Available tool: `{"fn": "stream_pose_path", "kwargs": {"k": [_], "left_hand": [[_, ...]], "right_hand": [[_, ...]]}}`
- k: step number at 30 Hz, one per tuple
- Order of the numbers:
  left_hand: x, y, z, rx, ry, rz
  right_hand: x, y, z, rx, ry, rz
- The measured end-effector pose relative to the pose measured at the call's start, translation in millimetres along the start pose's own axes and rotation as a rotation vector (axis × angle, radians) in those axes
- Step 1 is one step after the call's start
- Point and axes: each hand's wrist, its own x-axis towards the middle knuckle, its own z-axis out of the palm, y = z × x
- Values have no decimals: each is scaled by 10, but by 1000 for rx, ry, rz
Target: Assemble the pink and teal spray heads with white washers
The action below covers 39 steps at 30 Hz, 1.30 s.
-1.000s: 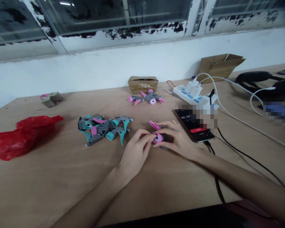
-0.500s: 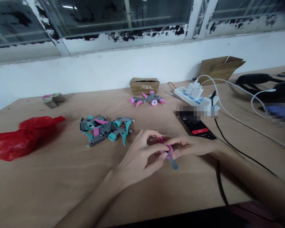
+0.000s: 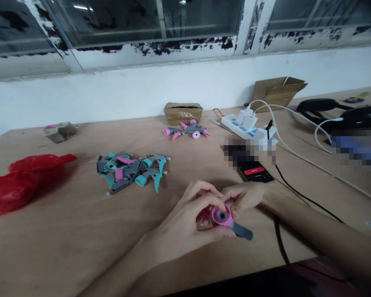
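I watch the left hand [image 3: 188, 218] and the right hand [image 3: 245, 196] meet over the near part of the wooden surface [image 3: 80, 243], both busy with one pink-and-grey sprayer head [image 3: 223, 218]. The left hand pinches its pink collar, index finger over the upper edge and thumb along the lower one. The right hand grips from the two o'clock side, thumb pressed against the collar — how its other fingers close behind, I cannot tell. The collar's open end faces my camera, a dark blue spot at its centre, and a grey bar [image 3: 243, 232] sticks out toward four o'clock.

Taking that sprayer head as the middle of my dial, a loose pile of grey, teal and pink sprayer heads [image 3: 134, 169] lies at ten o'clock, some overlapping. At eleven sits a smaller pink-and-grey cluster [image 3: 188, 131], just in front of a low cardboard box [image 3: 183, 114]. A red plastic bag [image 3: 31, 181] slumps at nine.

Between one and two o'clock I have a phone [image 3: 256, 172] lying screen up, its far end pixelated. Past it, nearer twelve, a white power strip [image 3: 239, 126] carries plugged-in adapters — and farther off at one stands an open carton [image 3: 275, 95].
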Motion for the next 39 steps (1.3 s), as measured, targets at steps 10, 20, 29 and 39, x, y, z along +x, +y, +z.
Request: {"fn": "stream_pose_path", "kwargs": {"k": [10,20,29,39], "left_hand": [[-15,43,47,-53,-21,-26],[-15,97,32,-63,-65,-41],[-37,96,67,-27,-63,-21],[25,268,-123,167,-201,108]], "right_hand": [[-3,-71,-12,-75,-45,74],[23,-86,26,-161,-34,56],[51,-104,32,-209,-108,42],[39,-212,80,-210,-149,78]]}}
